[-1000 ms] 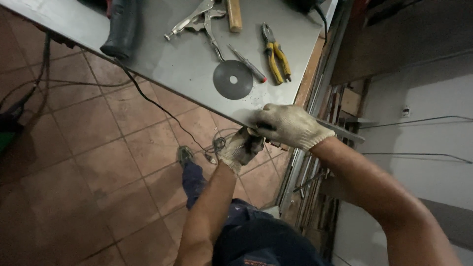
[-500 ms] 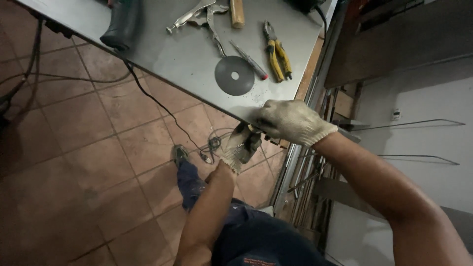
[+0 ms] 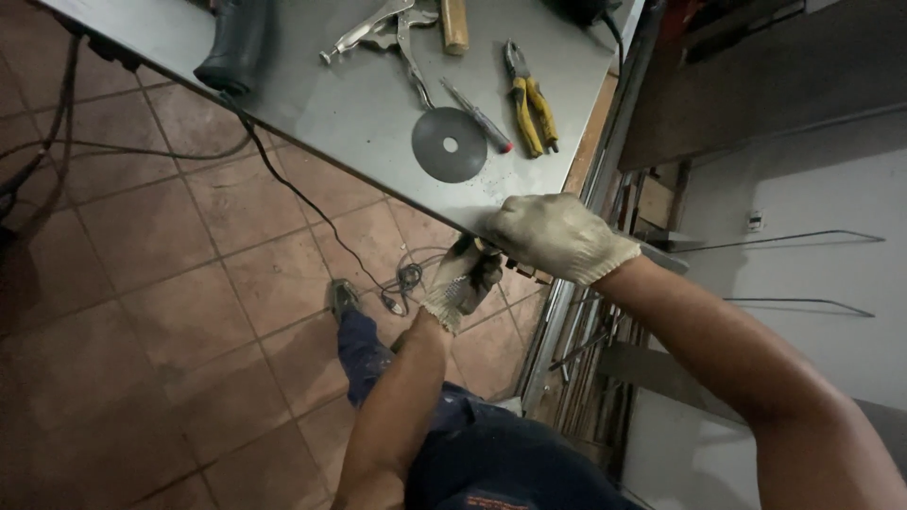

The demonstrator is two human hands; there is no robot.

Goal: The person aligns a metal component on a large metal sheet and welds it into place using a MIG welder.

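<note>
Single head view looks steeply down, close over the grey bench (image 3: pixel 359 104); floor perhaps dim.

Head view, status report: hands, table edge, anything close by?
Both gloved hands, left hand, right hand, at the metal table edge. Held item hidden. Cutting disc, pliers close by.

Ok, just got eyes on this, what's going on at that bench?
A person in work gloves stands at the near edge of a grey metal table. The right hand grips over the table's edge, and the left hand is just below it, fingers curled; what it holds is hidden. On the table lie a cutting disc, yellow-handled pliers, a screwdriver, locking pliers and a power tool, none being touched.
</note>
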